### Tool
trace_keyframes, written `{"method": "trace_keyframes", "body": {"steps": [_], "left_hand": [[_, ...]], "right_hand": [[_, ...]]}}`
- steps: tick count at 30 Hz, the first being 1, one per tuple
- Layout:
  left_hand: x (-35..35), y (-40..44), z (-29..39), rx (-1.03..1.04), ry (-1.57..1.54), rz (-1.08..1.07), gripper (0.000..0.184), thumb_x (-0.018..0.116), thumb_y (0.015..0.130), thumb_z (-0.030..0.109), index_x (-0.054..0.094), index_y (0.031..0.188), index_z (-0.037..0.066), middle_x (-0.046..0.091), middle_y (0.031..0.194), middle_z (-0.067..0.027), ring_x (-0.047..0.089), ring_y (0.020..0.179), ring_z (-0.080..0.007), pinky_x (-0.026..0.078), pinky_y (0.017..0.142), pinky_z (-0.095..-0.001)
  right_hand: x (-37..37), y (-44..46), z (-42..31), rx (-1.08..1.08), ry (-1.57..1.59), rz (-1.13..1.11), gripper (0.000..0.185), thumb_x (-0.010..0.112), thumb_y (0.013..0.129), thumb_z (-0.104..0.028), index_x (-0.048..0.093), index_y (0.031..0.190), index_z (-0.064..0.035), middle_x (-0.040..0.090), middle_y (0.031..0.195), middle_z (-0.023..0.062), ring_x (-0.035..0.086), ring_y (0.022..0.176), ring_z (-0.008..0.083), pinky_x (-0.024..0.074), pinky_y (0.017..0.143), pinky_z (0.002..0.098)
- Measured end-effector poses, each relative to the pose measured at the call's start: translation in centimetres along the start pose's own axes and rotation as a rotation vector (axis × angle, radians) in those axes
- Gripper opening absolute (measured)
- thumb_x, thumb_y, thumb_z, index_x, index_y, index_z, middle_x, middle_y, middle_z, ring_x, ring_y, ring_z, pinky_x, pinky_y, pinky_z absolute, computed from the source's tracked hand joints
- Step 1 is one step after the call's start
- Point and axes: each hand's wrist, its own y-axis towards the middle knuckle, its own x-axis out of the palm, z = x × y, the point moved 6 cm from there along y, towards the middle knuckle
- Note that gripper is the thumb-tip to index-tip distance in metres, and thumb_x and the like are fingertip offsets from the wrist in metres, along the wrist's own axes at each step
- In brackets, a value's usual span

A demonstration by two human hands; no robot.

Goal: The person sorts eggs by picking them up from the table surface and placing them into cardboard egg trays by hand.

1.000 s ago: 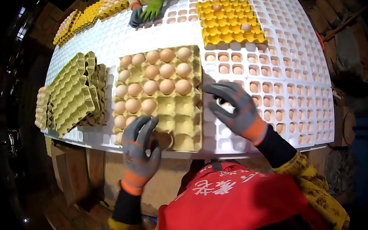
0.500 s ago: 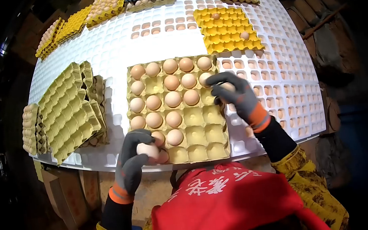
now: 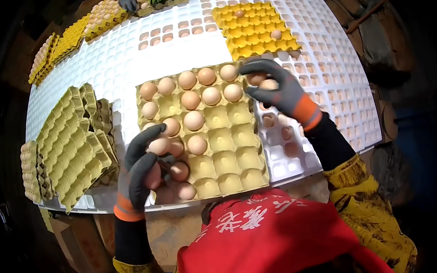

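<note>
Eggs (image 3: 193,120) lie in the cardboard tray (image 3: 226,162) in front of the person, mostly along its far rows and its left side, with bare cups at the near right. The left grip (image 3: 134,176) curls over the left side of the tray, thumb and fingers bent around a pale egg (image 3: 159,146), with a darker egg (image 3: 152,177) close to the palm. The right grip (image 3: 286,92) is at the far right edge, fingers bent above and thumb below, around an egg (image 3: 267,84); a second one shows partly under the fingers. How firmly either squeezes cannot be seen.

With more than one egg in a hand, a loose cup looks safer than a tight pinch: shells should nestle in the glove without grinding together. Lifting straight up out of a cup would spare the neighbours; a sideways drag could knock them or tip the light tray. The right hand would do well to clear the rim before moving over the white cups (image 3: 335,120) on the worktop, and the fingers should open slowly, low down.
</note>
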Motion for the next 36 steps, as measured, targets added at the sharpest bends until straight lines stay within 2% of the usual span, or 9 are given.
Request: {"method": "trace_keyframes", "body": {"steps": [4,8,10,14,20,28,32,33,36], "left_hand": [[4.8,1.4,0.6,0.496,1.492,-0.056,0.054,0.081,0.071,0.017,0.065,0.122,0.014,0.055,0.132,-0.0168,0.060,0.112,-0.0347,0.054,0.089,-0.0408],[6.5,3.0,-3.2,0.361,1.869,-0.096,0.050,0.079,0.067,0.017,0.066,0.115,0.014,0.055,0.131,-0.0179,0.059,0.110,-0.0386,0.052,0.087,-0.0456],[7.1,2.5,-1.9,0.485,1.743,-0.077,0.049,0.079,0.065,0.013,0.068,0.112,0.012,0.056,0.131,-0.0190,0.060,0.107,-0.0404,0.051,0.090,-0.0441],[8.4,-1.0,0.2,0.340,1.144,0.095,0.052,0.077,0.071,-0.001,0.066,0.122,0.005,0.050,0.137,-0.0172,0.053,0.126,-0.0319,0.049,0.099,-0.0411],[26.7,-2.9,-9.9,0.428,1.020,-0.367,0.054,0.089,0.067,0.022,0.070,0.116,0.012,0.058,0.123,-0.0181,0.065,0.102,-0.0327,0.055,0.084,-0.0402],[33.3,1.2,-27.7,0.216,1.399,-0.261,0.051,0.079,0.080,0.027,0.063,0.125,0.013,0.054,0.128,-0.0219,0.062,0.106,-0.0409,0.054,0.084,-0.0457],[33.7,0.5,-28.3,0.315,1.360,-0.180,0.042,0.069,0.087,0.015,0.062,0.129,0.013,0.055,0.128,-0.0228,0.062,0.106,-0.0408,0.054,0.082,-0.0445],[33.9,1.0,-28.0,0.369,1.345,-0.162,0.042,0.068,0.087,0.013,0.062,0.129,0.013,0.056,0.127,-0.0221,0.062,0.106,-0.0400,0.054,0.083,-0.0441],[35.0,4.0,-28.0,0.431,1.375,-0.140,0.044,0.064,0.089,0.008,0.062,0.132,0.015,0.061,0.127,-0.0175,0.062,0.105,-0.0389,0.053,0.084,-0.0444]], "right_hand": [[4.1,0.9,-0.1,-0.007,-1.109,-0.153,0.050,0.078,0.079,-0.036,0.065,0.122,-0.0172,0.053,0.133,0.0114,0.065,0.104,0.0299,0.0542,0.084,0.0422],[-1.1,-1.3,1.7,-0.209,-0.277,0.063,0.048,0.080,0.080,-0.033,0.065,0.121,-0.0108,0.062,0.114,0.0090,0.064,0.102,0.0220,0.0549,0.078,0.0362],[-6.1,-6.5,2.6,0.262,0.296,0.074,0.044,0.077,0.087,-0.024,0.063,0.124,-0.0058,0.066,0.100,0.0033,0.064,0.081,0.0078,0.0535,0.065,0.0230],[-13.5,-19.9,8.9,0.516,0.060,0.148,0.045,0.070,0.091,-0.017,0.056,0.131,-0.0028,0.070,0.111,0.0089,0.067,0.080,0.0109,0.0553,0.067,0.0258],[-12.6,-33.1,14.5,0.337,-0.402,0.238,0.045,0.084,0.073,-0.018,0.065,0.112,-0.0058,0.061,0.114,0.0137,0.058,0.107,0.0340,0.0506,0.090,0.0423],[-13.3,-33.3,18.1,0.374,-0.633,0.236,0.043,0.079,0.077,-0.027,0.067,0.116,-0.0153,0.059,0.121,0.0155,0.056,0.115,0.0359,0.0501,0.093,0.0435],[-15.6,-36.1,21.0,0.247,-0.273,0.419,0.040,0.071,0.088,-0.015,0.066,0.127,-0.0157,0.059,0.132,0.0119,0.063,0.105,0.0277,0.0543,0.083,0.0400],[-15.0,-36.9,22.7,0.613,0.452,0.385,0.040,0.067,0.092,-0.017,0.062,0.131,-0.0095,0.059,0.134,0.0092,0.067,0.086,0.0196,0.0562,0.067,0.0315],[-17.4,-36.9,22.9,0.601,0.827,0.484,0.044,0.063,0.096,-0.021,0.057,0.135,-0.0025,0.060,0.132,0.0081,0.065,0.074,0.0133,0.0543,0.057,0.0246]]}}
